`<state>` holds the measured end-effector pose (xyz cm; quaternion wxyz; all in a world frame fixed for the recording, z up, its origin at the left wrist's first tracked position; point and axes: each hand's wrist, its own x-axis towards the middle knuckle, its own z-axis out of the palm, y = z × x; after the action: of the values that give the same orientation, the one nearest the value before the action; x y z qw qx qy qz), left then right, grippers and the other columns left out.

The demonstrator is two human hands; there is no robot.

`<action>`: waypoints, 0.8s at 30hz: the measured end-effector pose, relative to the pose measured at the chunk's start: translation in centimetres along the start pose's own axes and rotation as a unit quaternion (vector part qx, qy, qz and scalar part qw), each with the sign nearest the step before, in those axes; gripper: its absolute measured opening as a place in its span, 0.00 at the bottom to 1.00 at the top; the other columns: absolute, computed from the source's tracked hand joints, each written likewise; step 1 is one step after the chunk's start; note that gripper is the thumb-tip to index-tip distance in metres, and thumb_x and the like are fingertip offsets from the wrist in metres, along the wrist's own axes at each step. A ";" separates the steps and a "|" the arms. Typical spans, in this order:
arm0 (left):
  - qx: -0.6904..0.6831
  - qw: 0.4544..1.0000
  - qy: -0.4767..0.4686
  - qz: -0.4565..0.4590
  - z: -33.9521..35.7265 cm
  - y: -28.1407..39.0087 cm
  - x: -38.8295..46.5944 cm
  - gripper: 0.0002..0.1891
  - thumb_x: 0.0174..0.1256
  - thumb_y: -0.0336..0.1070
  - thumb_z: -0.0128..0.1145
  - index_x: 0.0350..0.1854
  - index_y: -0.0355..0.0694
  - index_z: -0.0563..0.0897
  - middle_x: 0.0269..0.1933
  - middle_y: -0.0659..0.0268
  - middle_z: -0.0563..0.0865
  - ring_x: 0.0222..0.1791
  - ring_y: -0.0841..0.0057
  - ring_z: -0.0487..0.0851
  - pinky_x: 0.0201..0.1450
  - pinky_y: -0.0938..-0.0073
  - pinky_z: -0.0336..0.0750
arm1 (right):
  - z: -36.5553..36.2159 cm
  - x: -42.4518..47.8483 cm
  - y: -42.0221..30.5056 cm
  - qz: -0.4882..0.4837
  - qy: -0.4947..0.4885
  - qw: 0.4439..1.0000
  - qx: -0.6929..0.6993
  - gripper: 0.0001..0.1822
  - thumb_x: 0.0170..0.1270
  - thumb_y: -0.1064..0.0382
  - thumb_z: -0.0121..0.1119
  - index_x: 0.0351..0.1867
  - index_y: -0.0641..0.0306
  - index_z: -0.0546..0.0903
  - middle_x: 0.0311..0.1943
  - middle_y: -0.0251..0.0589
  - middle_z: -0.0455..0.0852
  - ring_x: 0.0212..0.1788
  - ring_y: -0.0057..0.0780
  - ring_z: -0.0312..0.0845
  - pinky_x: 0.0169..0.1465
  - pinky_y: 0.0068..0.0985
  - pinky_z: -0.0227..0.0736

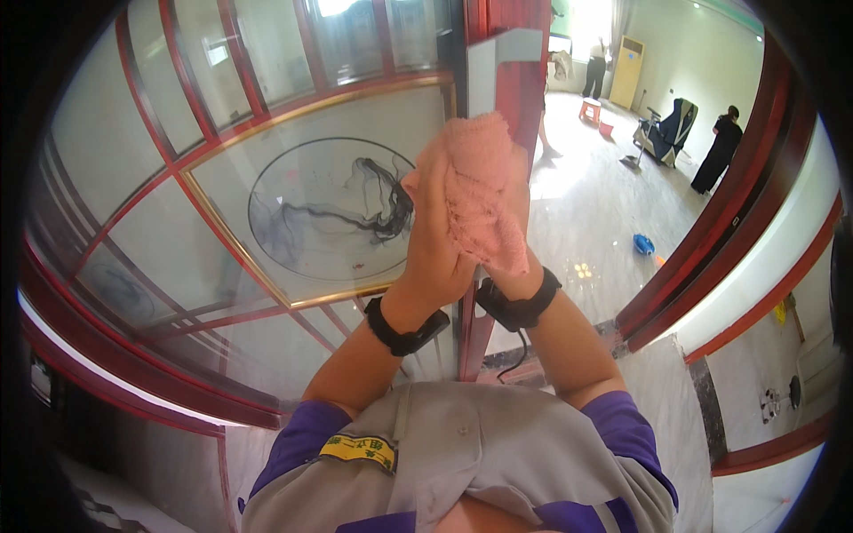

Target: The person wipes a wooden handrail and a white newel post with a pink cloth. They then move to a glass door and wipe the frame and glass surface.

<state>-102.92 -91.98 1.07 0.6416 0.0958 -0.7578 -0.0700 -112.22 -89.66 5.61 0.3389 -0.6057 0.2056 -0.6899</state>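
Note:
A bunched pink terry cloth [483, 186] is held up between my two hands, in front of the edge of a red-framed glass door [346, 193]. My left hand [433, 230] presses along the cloth's left side. On its right side is my right hand [518, 200], mostly hidden behind the cloth. Just above the cloth, a grey metal door handle [483, 73] shows on the door's edge; its lower part is covered. The glass bears a black ink-like design inside a circle, bordered by a gold frame [236, 266].
Right of the door, an opening leads to a room with a pale marble floor [580, 206]. In it are a person in black [718, 150], a folded massage chair [666, 133], a dustpan [630, 161], a stool [590, 110] and a blue toy [644, 244].

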 end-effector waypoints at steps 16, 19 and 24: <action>-0.075 0.995 -0.043 -0.040 0.8 -1.4 -8.9 0.36 0.74 0.40 0.46 0.77 0.28 0.48 0.77 0.40 0.55 0.78 0.46 0.55 0.78 0.53 0.51 | -1.7 -7.1 8.3 0.050 0.125 0.991 -0.006 0.19 0.62 0.64 0.69 0.50 0.67 0.76 0.39 0.40 0.84 0.39 0.29 0.81 0.42 0.25 0.78; -0.095 0.993 -0.049 -0.051 0.3 -0.5 -9.2 0.35 0.74 0.38 0.46 0.77 0.28 0.48 0.78 0.40 0.53 0.78 0.46 0.53 0.78 0.53 0.50 | -3.4 -8.6 9.6 0.012 0.101 0.967 -0.236 0.34 0.60 0.55 0.70 0.62 0.65 0.67 0.46 0.49 0.85 0.45 0.44 0.84 0.47 0.31 0.78; -0.091 0.994 -0.045 -0.043 0.2 -0.7 -11.2 0.35 0.72 0.34 0.49 0.76 0.29 0.50 0.78 0.40 0.53 0.79 0.46 0.53 0.78 0.52 0.50 | -2.8 -10.5 7.7 -0.018 0.091 0.922 -0.375 0.37 0.61 0.54 0.70 0.67 0.65 0.65 0.49 0.52 0.84 0.49 0.49 0.85 0.50 0.33 0.78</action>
<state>-101.31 -90.08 -9.85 0.6091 0.0660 -0.7717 -0.1704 -112.90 -87.81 -7.57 0.0540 -0.6267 0.4687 -0.6202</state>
